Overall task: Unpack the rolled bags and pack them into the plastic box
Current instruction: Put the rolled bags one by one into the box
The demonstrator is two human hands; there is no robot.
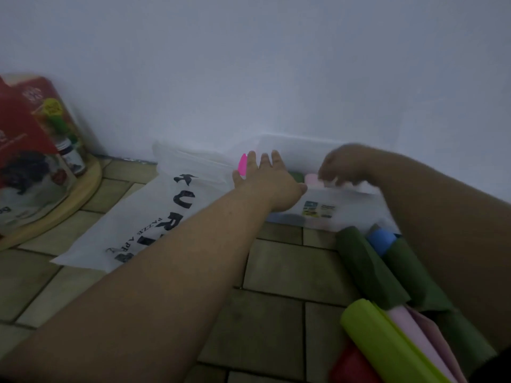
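A clear plastic box [345,208] stands on the tiled floor against the white wall, with a pink roll [312,179] and something dark green showing inside. My left hand [265,181] reaches to the box's left end, fingers spread, next to a bright pink clip [242,165]. My right hand [345,167] hovers over the box's rim with curled, blurred fingers; what it holds, if anything, is unclear. Rolled bags lie at the lower right: two dark green rolls [367,266], a blue one [381,240], a lime green one [387,344], a pale pink one [414,335] and a red one [351,366].
A white plastic bag with black lettering [143,217] lies flat on the floor left of the box. At the far left a round wooden board [69,200] carries a red carton [25,134] and small bottles [72,156]. The wall closes the far side.
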